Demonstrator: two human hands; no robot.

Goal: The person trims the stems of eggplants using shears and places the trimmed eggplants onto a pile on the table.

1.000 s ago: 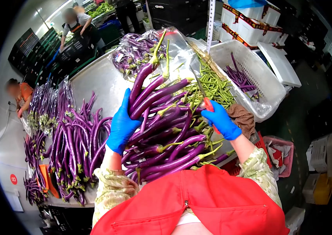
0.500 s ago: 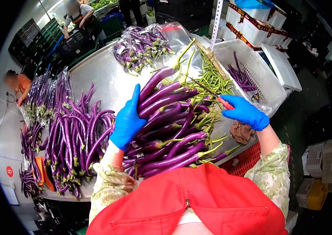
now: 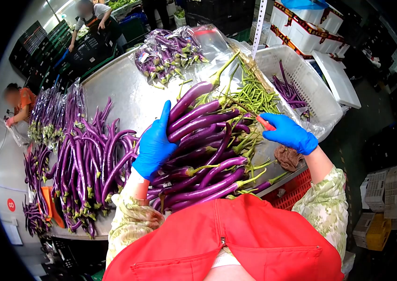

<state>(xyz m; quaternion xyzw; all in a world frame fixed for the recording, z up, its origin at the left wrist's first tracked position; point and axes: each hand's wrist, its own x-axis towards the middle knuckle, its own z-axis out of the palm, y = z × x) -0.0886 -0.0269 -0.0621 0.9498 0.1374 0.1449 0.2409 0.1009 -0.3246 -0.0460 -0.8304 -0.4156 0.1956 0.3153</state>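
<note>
My left hand [image 3: 156, 146], in a blue glove, is closed around the blunt ends of a few long purple eggplants [image 3: 193, 122], with the thumb stretched up along the topmost one. Their green stalks point up and to the right. In my right hand [image 3: 289, 134], also gloved in blue, is a red-handled knife [image 3: 265, 123]; its slim dark blade reaches left toward the stalks. Whether the blade touches a stalk I cannot tell. Below the held bunch lies a pile of loose eggplants [image 3: 222, 173] on the metal table [image 3: 114, 86].
Cut green stalks [image 3: 257, 96] lie beyond the knife. Bagged eggplants [image 3: 168, 51] sit at the back, and more eggplants [image 3: 83, 164] spread on the left. A white crate [image 3: 301, 70] stands right, near a brown cloth [image 3: 288, 157]. Two co-workers [image 3: 20, 105] are at far left.
The held eggplants have shifted slightly right. My right hand has moved a little left and up, with the knife nearer the stalks. The co-worker at the left has reached out lower.
</note>
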